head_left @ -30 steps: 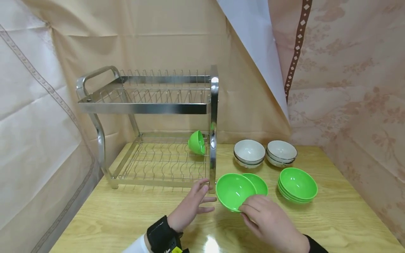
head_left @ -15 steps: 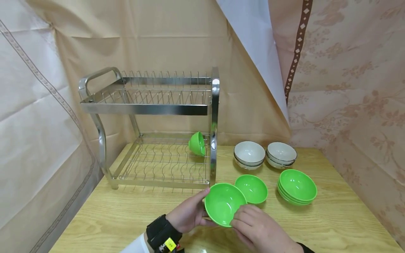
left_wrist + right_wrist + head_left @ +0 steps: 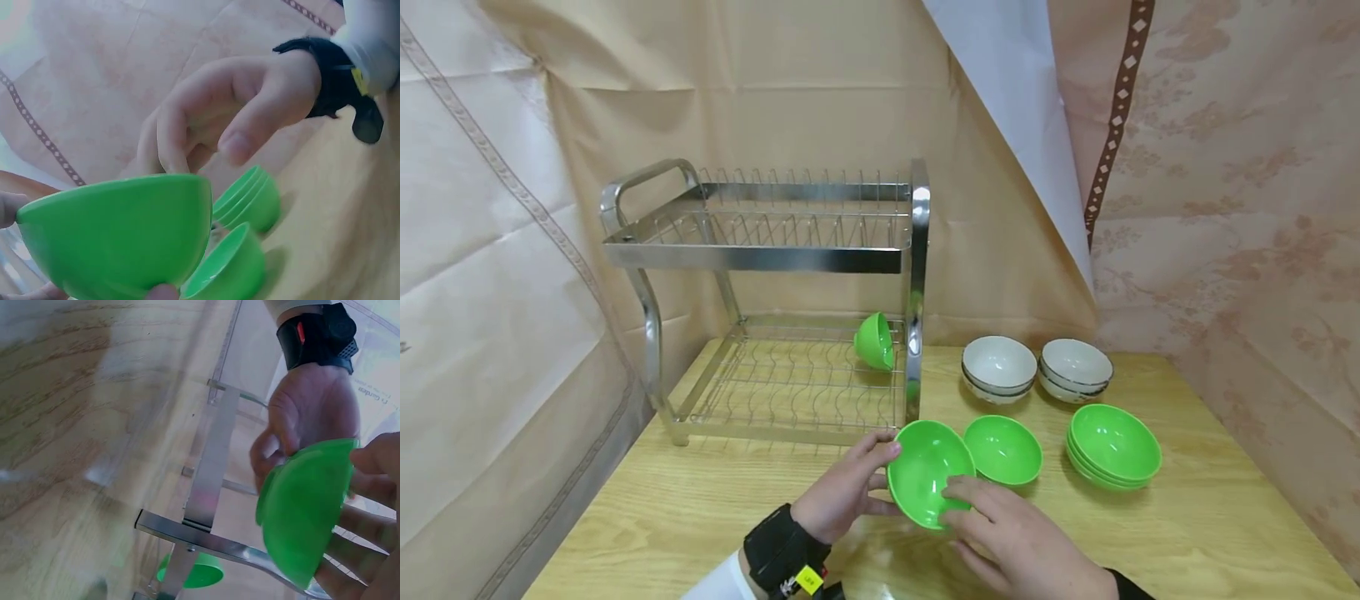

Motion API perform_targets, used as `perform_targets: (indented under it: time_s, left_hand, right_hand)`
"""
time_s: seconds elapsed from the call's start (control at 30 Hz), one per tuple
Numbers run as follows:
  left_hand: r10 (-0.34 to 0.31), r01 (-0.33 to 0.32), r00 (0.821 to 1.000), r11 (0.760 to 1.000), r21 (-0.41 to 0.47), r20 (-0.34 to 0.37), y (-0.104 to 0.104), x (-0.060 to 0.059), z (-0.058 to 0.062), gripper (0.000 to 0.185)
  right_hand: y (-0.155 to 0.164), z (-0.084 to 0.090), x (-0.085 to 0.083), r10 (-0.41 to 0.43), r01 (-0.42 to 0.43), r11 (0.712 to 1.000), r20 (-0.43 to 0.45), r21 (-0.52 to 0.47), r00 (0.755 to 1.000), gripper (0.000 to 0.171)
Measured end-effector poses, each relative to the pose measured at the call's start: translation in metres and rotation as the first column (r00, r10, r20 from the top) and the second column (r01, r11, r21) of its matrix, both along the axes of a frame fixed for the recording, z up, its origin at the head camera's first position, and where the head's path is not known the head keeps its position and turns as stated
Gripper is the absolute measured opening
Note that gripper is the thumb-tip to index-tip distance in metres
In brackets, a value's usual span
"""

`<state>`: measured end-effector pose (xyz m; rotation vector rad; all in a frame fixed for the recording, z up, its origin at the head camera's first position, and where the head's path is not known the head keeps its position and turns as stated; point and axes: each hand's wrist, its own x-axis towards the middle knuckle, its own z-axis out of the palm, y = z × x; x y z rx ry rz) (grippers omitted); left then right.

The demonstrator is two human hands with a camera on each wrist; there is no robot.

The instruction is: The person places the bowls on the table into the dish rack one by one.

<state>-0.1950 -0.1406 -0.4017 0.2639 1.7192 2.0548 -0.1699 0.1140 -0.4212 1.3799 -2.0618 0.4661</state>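
Note:
My left hand (image 3: pixel 838 500) holds a green bowl (image 3: pixel 923 467), with the thumb at its rim and the other fingers under its side. The bowl is tilted, its mouth towards the head camera. My right hand (image 3: pixel 1022 533) is at the bowl's right rim, its fingers spread and reaching over the edge; in the right wrist view its fingers (image 3: pixel 369 528) lie loosely beside the green bowl (image 3: pixel 306 506). Whether they touch it is hard to tell. Just behind, a second green bowl (image 3: pixel 1006 450) sits on the table.
A two-tier steel dish rack (image 3: pixel 760 258) stands at the left, with a green bowl (image 3: pixel 874 342) on edge in its lower tier. Right of it are two stacks of white bowls (image 3: pixel 1000 367) and a stack of green bowls (image 3: pixel 1112 450) on the wooden table (image 3: pixel 647 508).
The right hand has drawn the bowl left, away from the second green bowl. The left hand has taken hold of it, and the right fingers have loosened from its rim.

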Motion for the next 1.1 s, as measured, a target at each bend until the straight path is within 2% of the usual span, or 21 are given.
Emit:
perform_targets:
  time_s: [0.07,0.17,0.23,0.33,0.47,0.63,0.8,0.97,1.1]
  left_hand:
    - [0.033,-0.033,0.999,0.999,-0.018,-0.025,-0.004,0.0,0.004,0.061]
    - [0.104,-0.106,0.993,0.993,-0.043,-0.062,-0.017,-0.001,0.011,0.059]
    - [0.165,-0.171,0.982,0.983,-0.059,-0.093,-0.028,-0.002,0.015,0.056]
    - [0.27,-0.281,0.953,0.957,-0.069,-0.136,-0.046,-0.006,0.021,0.055]
    - [0.383,-0.399,0.908,0.914,-0.075,-0.167,-0.063,-0.017,0.026,0.06]
    - [0.465,-0.488,0.868,0.862,-0.134,-0.173,-0.075,-0.043,0.029,0.067]
    - [0.5,-0.527,0.847,0.833,-0.168,-0.179,-0.079,-0.072,0.035,0.068]
    - [0.536,-0.564,0.825,0.8,-0.204,-0.18,-0.078,-0.106,0.042,0.069]
    - [0.547,-0.593,0.805,0.741,-0.315,-0.228,-0.08,-0.131,0.046,0.07]
  right_hand:
    - [0.0,0.0,-0.001,-0.022,0.022,1.0,0.025,0.008,0.999,0.025]
    - [-0.001,-0.002,-0.003,-0.05,0.049,0.999,0.049,0.021,0.998,0.042]
    - [-0.004,-0.004,-0.004,-0.071,0.068,0.997,0.066,0.043,0.995,0.051]
    - [-0.012,-0.008,-0.008,-0.091,0.083,0.993,0.094,0.087,0.991,0.055]
    - [-0.029,-0.015,-0.015,-0.07,0.049,0.987,0.129,0.155,0.989,0.057]
    - [-0.06,-0.022,-0.022,-0.034,-0.008,0.976,0.189,0.217,0.981,0.056]
    - [-0.091,-0.021,-0.027,-0.009,-0.054,0.966,0.241,0.254,0.971,0.055]
    - [-0.113,-0.018,-0.03,0.022,-0.08,0.96,0.215,0.267,0.976,0.055]
    - [-0.121,-0.018,-0.033,0.043,-0.092,0.96,0.188,0.263,0.981,0.056]
